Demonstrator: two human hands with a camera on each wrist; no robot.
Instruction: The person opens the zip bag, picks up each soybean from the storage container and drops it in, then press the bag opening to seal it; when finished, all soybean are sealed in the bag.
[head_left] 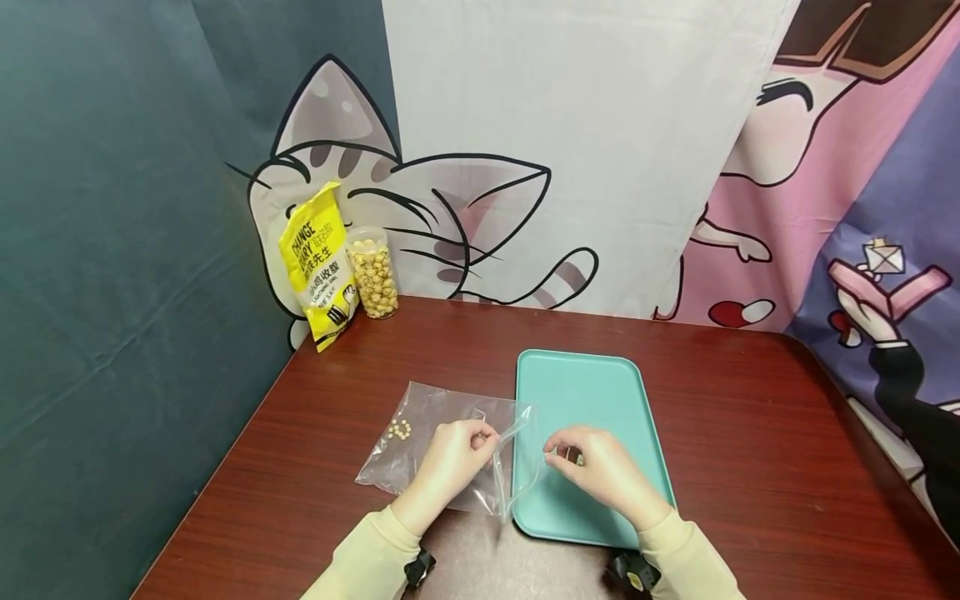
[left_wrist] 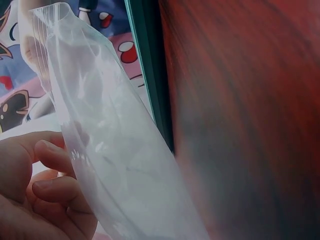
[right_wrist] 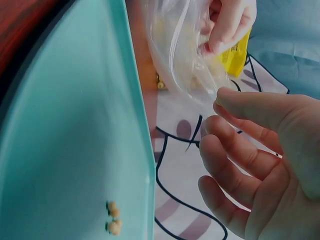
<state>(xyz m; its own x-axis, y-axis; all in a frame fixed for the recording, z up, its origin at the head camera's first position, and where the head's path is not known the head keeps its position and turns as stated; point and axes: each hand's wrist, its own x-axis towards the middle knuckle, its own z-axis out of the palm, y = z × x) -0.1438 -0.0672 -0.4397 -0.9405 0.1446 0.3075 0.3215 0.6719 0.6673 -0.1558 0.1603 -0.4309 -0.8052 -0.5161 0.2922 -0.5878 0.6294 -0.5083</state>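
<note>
A clear plastic zip bag [head_left: 450,408] lies on the table, its mouth lifted and bowed toward the right over the tray's left edge. Several small pale-yellow balls [head_left: 399,429] are in its far left part. My left hand [head_left: 457,450] pinches one side of the mouth between thumb and fingers. My right hand [head_left: 600,467] is over the teal tray [head_left: 577,392], thumb and forefinger pinching the opposite lip, the other fingers loosely curled. In the right wrist view, two or three small balls [right_wrist: 114,222] sit on the tray below this hand.
At the back left corner stand a yellow snack bag [head_left: 321,267] and a clear jar [head_left: 372,275] filled with yellow balls. Printed cloth [head_left: 585,125] hangs behind the brown table [head_left: 757,450], and a dark cloth [head_left: 135,250] borders its left side.
</note>
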